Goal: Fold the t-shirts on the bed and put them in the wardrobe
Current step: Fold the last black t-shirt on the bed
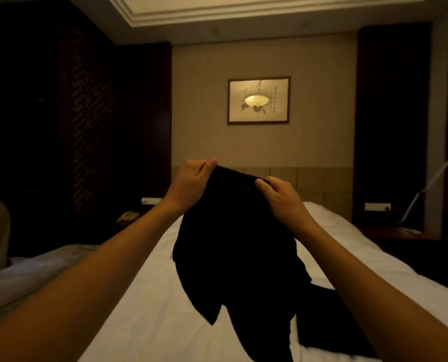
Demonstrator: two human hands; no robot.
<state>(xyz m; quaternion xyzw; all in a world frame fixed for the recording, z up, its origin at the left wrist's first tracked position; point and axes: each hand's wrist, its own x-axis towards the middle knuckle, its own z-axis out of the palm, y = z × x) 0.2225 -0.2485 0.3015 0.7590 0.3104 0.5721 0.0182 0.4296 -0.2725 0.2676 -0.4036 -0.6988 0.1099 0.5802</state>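
Observation:
A black t-shirt [233, 246] hangs in the air over the white bed [149, 304], held up by its top edge. My left hand [191, 182] pinches the upper left corner of the cloth. My right hand [283, 198] pinches the upper right part, a little lower. The shirt droops in loose folds and its lower end reaches the mattress. More black fabric [327, 322] lies on the bed at the lower right; I cannot tell whether it is the same shirt or another one.
A second bed [27, 273] with pale bedding stands on the left. Dark wooden panels [87, 126] line the left wall. A nightstand with a telephone [127, 216] sits between the beds. At the right stand a desk lamp [424, 189] and a dark table.

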